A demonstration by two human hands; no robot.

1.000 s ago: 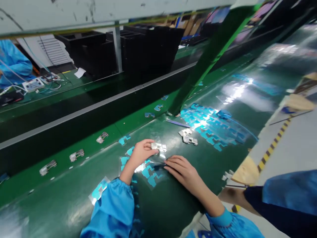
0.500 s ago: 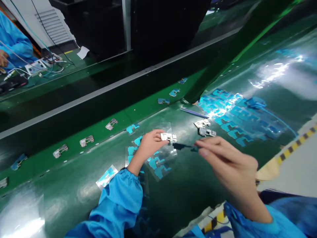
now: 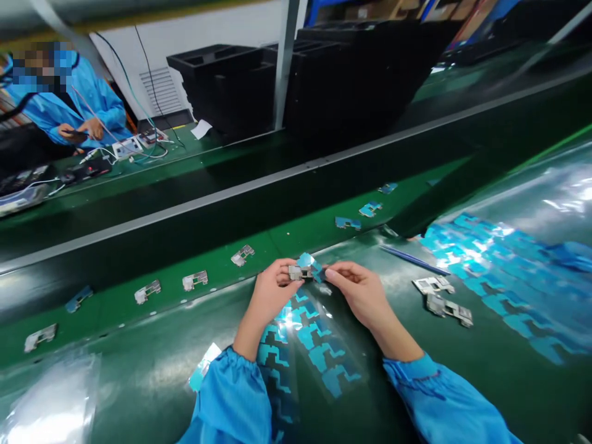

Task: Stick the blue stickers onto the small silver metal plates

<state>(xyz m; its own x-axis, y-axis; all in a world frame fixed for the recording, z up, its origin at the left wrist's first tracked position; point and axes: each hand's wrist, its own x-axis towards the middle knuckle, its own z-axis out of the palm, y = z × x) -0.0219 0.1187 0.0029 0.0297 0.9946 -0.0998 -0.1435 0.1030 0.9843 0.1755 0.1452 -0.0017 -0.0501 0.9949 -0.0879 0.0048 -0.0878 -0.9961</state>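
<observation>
R hand now up beside L hand, both grasping metal plate w/ blue film; tweezers nearby.

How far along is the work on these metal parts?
Done, it seems: blue-covered parts on the belt. In hand: the left hand holds a metal frame, the right hand puts a blue film piece on it. Still left: two bare frames on the mat, and a film sheet.

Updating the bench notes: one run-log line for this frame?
left hand: holds metal bracket | right hand: pinches blue film piece at bracket | below: clear sheet of blue film pieces
</observation>
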